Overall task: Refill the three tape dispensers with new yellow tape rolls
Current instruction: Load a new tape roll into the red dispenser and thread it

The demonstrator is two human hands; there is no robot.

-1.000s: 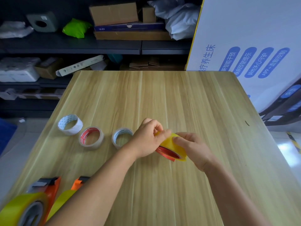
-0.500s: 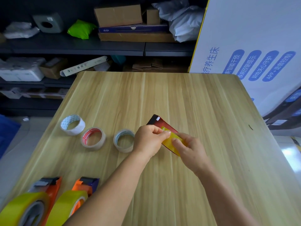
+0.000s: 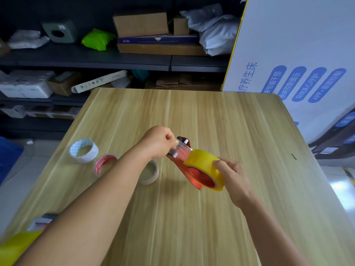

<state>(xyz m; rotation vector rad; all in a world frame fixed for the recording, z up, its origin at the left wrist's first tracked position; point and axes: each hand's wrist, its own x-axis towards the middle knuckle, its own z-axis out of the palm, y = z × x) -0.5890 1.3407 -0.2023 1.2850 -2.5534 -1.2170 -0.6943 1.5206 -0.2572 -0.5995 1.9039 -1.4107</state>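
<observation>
A red tape dispenser [image 3: 184,169] with a yellow tape roll [image 3: 203,162] on it is held above the middle of the wooden table [image 3: 240,131]. My right hand [image 3: 232,175] grips the roll from the right side. My left hand [image 3: 159,143] pinches the loose end of the tape [image 3: 180,149] and holds it stretched over the dispenser's front end. At the bottom left corner, another orange dispenser [image 3: 43,221] with a yellow roll [image 3: 17,246] lies partly behind my left forearm.
Three used-up tape cores lie left of centre: a white one [image 3: 83,150], a red-lined one [image 3: 104,164] and a pale one [image 3: 150,172] partly behind my left arm. A large white printed box [image 3: 299,64] stands at the right; shelves with cartons run along the back.
The dispenser and roll have turned and lifted. My left hand has pulled the tape end away from the roll towards the dispenser's front. The camera has shifted a little, and one bottom-left dispenser is out of sight.
</observation>
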